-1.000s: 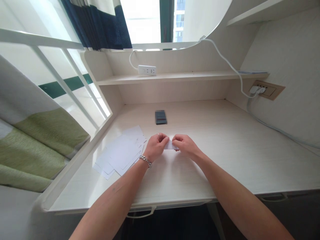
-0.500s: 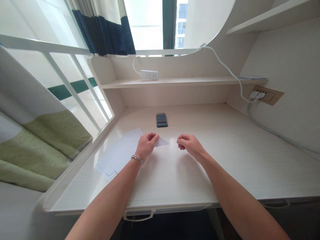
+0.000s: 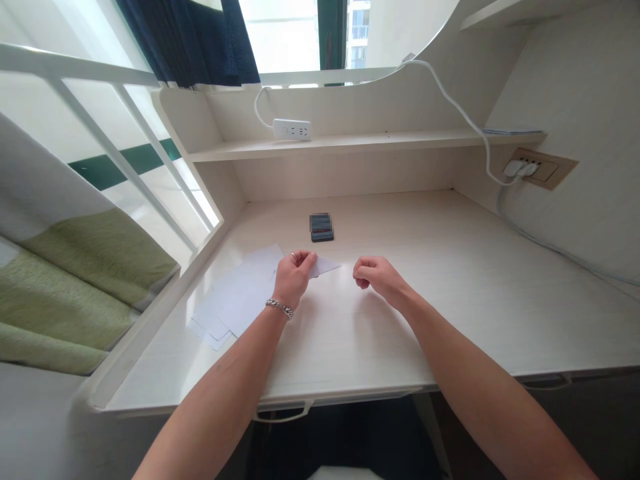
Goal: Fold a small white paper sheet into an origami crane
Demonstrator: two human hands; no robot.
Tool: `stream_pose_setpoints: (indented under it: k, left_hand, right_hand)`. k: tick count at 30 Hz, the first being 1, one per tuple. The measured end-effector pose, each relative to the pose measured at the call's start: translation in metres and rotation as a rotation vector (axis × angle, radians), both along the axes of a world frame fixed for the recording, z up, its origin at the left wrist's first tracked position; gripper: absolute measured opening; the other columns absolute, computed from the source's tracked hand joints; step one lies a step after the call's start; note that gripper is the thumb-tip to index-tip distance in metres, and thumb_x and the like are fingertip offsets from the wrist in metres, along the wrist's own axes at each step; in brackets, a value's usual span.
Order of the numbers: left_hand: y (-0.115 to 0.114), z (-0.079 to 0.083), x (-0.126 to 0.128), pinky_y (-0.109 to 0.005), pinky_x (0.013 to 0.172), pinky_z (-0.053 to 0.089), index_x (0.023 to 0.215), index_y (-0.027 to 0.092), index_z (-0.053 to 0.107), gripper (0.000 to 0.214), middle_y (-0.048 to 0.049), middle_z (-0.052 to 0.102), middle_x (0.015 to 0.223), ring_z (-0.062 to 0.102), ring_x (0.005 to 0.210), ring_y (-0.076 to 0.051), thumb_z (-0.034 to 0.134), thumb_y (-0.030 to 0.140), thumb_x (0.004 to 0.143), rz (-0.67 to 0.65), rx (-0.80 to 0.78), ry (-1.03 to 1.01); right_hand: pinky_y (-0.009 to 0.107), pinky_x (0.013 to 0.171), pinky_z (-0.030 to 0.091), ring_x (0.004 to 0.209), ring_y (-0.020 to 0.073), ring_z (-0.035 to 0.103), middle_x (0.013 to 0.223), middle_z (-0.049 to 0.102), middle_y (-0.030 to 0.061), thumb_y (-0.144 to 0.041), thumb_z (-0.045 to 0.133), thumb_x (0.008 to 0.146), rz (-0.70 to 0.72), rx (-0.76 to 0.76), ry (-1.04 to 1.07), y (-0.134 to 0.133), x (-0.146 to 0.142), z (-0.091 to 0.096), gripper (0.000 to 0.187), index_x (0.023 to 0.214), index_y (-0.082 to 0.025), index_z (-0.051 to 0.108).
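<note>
My left hand, with a ring and a silver chain bracelet, pinches a small piece of white paper between thumb and fingers. The paper's pointed end sticks out to the right, above the desk; the rest is hidden by the hand. A short gap away, my right hand is closed with fingers curled in, and nothing shows between them. Loose white sheets lie overlapping on the desk to the left, partly behind my left hand and wrist.
A dark phone-like object lies beyond my hands on the white desk. A power strip rests on the shelf. At the right, plugs sit in a wall socket with a white cable. Left stand a railing and curtain.
The view has tilted slightly downward, so the desk and shelf sit higher in the picture. Both hands keep nearly the same pose, and the paper stays in my left hand.
</note>
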State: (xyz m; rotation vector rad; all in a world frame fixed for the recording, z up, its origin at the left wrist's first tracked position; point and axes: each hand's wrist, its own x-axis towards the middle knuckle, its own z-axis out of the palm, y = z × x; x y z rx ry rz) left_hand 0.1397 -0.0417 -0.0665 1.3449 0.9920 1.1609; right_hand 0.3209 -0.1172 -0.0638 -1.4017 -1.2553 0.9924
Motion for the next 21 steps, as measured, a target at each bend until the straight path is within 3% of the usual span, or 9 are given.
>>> stream_pose_setpoints:
  k: [2,5,7,10,15,18,21]
  left_hand:
    - [-0.001,-0.001,0.001,-0.027,0.062,0.047,0.082,0.013,0.064,0.034,-0.0033,0.064,0.074,0.056,0.066,-0.013,0.073,0.042,0.068,-0.021,-0.011,0.003]
    - [-0.008,-0.001,0.007,-0.026,0.061,0.046,0.081,0.013,0.065,0.031,-0.0034,0.065,0.073,0.057,0.065,-0.013,0.070,0.042,0.071,-0.110,0.015,0.065]
    - [-0.012,0.001,0.009,-0.025,0.059,0.045,0.077,0.014,0.064,0.027,-0.0026,0.064,0.070,0.057,0.063,-0.013,0.068,0.040,0.072,-0.155,0.016,0.104]
    - [-0.014,0.004,0.005,-0.025,0.055,0.044,0.071,0.016,0.064,0.018,-0.0009,0.062,0.065,0.056,0.060,-0.013,0.064,0.033,0.072,-0.332,0.037,0.251]
    - [-0.013,0.009,-0.004,-0.023,0.053,0.043,0.067,0.017,0.070,0.014,-0.0013,0.065,0.062,0.057,0.058,-0.013,0.060,0.027,0.071,-0.465,0.221,0.525]
    - [-0.012,0.015,-0.007,-0.025,0.054,0.049,0.069,0.015,0.070,0.013,-0.0028,0.065,0.057,0.061,0.056,-0.015,0.060,0.023,0.070,-0.573,0.082,0.455]
    - [-0.010,0.019,-0.010,-0.027,0.056,0.053,0.069,0.013,0.070,0.011,-0.0048,0.066,0.056,0.064,0.054,-0.016,0.062,0.019,0.067,-0.594,-0.003,0.425]
  right_hand:
    - [0.026,0.056,0.040,0.058,0.0137,0.053,0.063,0.061,0.0023,-0.028,0.056,0.073,-0.041,0.028,0.032,0.000,-0.001,0.001,0.013,0.068,-0.017,0.060]
    - [0.026,0.059,0.041,0.066,0.0146,0.056,0.074,0.064,0.0030,-0.036,0.057,0.078,0.012,0.080,0.011,0.000,-0.007,0.000,0.020,0.082,-0.017,0.062]
    - [0.026,0.059,0.040,0.062,0.0134,0.053,0.066,0.060,0.0006,-0.035,0.057,0.079,0.021,0.098,-0.070,0.000,-0.009,-0.003,0.018,0.077,-0.017,0.061]
    - [0.025,0.057,0.038,0.060,0.0126,0.051,0.064,0.058,-0.0009,-0.032,0.056,0.078,0.066,0.072,-0.192,-0.001,-0.008,-0.005,0.016,0.072,-0.018,0.060]
    - [0.025,0.056,0.036,0.060,0.0128,0.050,0.062,0.056,-0.0012,-0.030,0.057,0.076,0.188,0.006,-0.267,-0.005,-0.003,0.000,0.014,0.071,-0.018,0.062]
    - [0.025,0.056,0.037,0.059,0.0130,0.049,0.061,0.055,-0.0007,-0.029,0.058,0.074,0.223,-0.020,-0.195,-0.007,0.001,0.004,0.013,0.071,-0.017,0.063]
    - [0.025,0.055,0.036,0.058,0.0128,0.048,0.060,0.055,-0.0005,-0.028,0.059,0.073,0.252,-0.031,-0.151,-0.009,0.006,0.006,0.013,0.072,-0.017,0.063]
